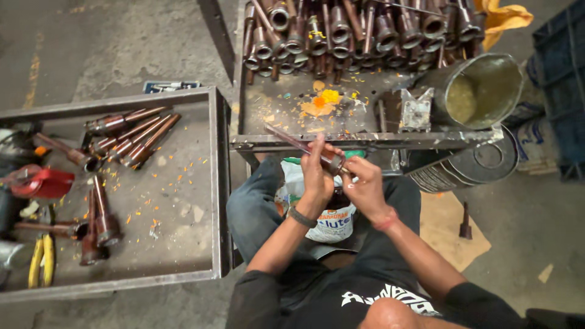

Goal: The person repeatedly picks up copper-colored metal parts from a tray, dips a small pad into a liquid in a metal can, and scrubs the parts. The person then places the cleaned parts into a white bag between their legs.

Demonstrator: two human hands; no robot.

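1. While the person sits on the floor, both hands meet over the lap, just below the near edge of the metal workbench [365,141]. The left hand [317,173] is clenched around a brown tapered metal spindle [304,149], its thin end pointing to 10 o'clock.
2. The right hand [365,186] pinches at the spindle's wide collar end with its fingertips; what they grip there, I cannot tell.
3. Judgement: the step in hand looks like fitting or cleaning at the collar; any next move calls for a steady left-hand hold while the right works the small end.
4. At 12 o'clock, a heap of like spindles [353,33] fills the bench's far side; orange petals [323,100] lie before it.
5. At 2 o'clock, an open tin [481,91] of yellowish paste.
6. At 9 o'clock, a steel tray [183,244] holds more spindles, yellow-handled pliers [41,261] and a red scoop [46,181].
7. The bench edge crowds the hands closely.
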